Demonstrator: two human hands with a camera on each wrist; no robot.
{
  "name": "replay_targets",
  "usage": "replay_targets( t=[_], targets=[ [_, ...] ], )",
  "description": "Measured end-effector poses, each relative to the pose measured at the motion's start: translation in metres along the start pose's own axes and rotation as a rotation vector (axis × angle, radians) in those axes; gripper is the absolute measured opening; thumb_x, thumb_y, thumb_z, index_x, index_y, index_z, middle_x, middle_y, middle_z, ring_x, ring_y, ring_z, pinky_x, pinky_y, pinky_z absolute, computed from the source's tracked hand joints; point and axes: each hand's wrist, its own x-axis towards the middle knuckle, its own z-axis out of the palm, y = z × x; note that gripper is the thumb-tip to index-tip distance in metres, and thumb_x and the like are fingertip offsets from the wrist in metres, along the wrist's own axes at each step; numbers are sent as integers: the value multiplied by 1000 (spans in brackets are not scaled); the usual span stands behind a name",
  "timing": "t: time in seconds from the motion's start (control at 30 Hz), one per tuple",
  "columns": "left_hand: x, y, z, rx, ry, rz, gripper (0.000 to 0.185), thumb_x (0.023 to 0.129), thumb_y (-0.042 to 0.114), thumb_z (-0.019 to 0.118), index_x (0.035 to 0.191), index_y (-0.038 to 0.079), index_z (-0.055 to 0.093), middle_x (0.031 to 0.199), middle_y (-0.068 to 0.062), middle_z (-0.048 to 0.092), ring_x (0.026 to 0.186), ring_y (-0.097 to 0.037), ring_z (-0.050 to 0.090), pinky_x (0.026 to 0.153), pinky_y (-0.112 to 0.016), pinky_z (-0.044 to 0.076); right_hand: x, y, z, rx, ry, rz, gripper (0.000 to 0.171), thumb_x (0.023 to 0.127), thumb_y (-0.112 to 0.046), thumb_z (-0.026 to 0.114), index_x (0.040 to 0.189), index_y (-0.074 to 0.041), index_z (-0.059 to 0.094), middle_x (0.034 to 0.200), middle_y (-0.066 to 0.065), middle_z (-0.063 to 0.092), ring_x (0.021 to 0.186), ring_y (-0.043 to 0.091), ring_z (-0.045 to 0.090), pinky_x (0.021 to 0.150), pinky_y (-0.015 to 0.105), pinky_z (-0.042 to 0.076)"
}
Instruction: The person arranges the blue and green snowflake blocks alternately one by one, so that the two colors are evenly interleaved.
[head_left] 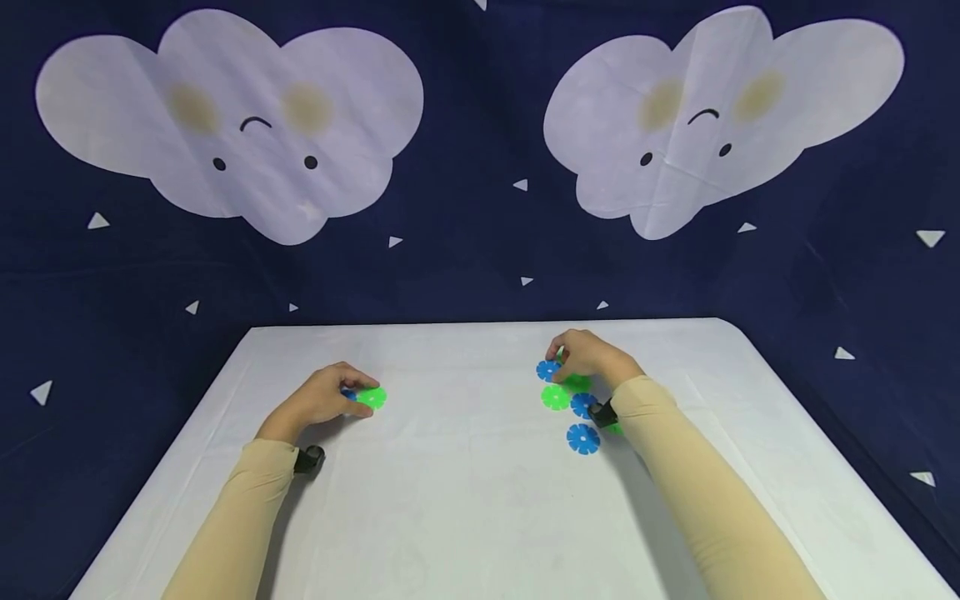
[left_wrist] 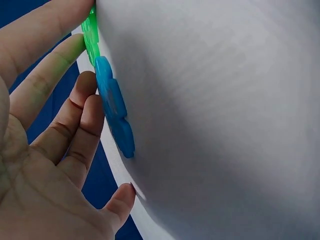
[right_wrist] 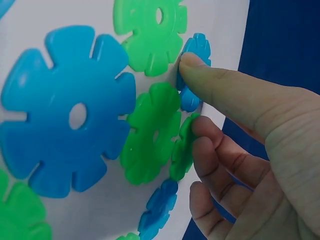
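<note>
At the left of the table, my left hand (head_left: 326,396) pinches a green notched plastic disc (head_left: 372,398) by its edges, between thumb and index finger. A blue notched disc (left_wrist: 114,107) lies beside it, with my curled fingers near its edge. Further right, my right hand (head_left: 588,354) has its thumb and index finger at a blue notched disc (head_left: 548,371), the thumb on its rim. Behind that thumb, the index finger is mostly hidden in the right wrist view. The other fingertips of my right hand are close to a green disc (right_wrist: 185,150).
Around the right hand lie more flat discs: a light green disc (head_left: 556,397), a green disc (right_wrist: 152,135), a blue disc (head_left: 582,406) partly under the wrist camera, and a blue disc (head_left: 582,439) nearer me. The white table (head_left: 450,500) meets a dark blue cloth (head_left: 472,283) behind.
</note>
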Motion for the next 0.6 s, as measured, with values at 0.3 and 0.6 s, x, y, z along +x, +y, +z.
replay_targets(
  t=[0.3, 0.6],
  targets=[
    [0, 1, 1, 12, 9, -10, 47, 71, 22, 91, 115, 14, 76, 119, -12, 64, 111, -29, 56, 102, -52, 46, 4, -3, 1, -14, -11, 14, 34, 81, -19, 84, 112, -13, 71, 104, 9, 68, 90, 21, 59, 88, 38, 51],
    [0, 2, 1, 11, 13, -9, 48, 71, 22, 91, 116, 14, 76, 119, -12, 64, 111, -30, 56, 102, -52, 46, 4, -2, 0, 2, -15, 40, 33, 81, -20, 85, 109, -14, 70, 102, 8, 67, 89, 21, 58, 87, 38, 49]
  ],
)
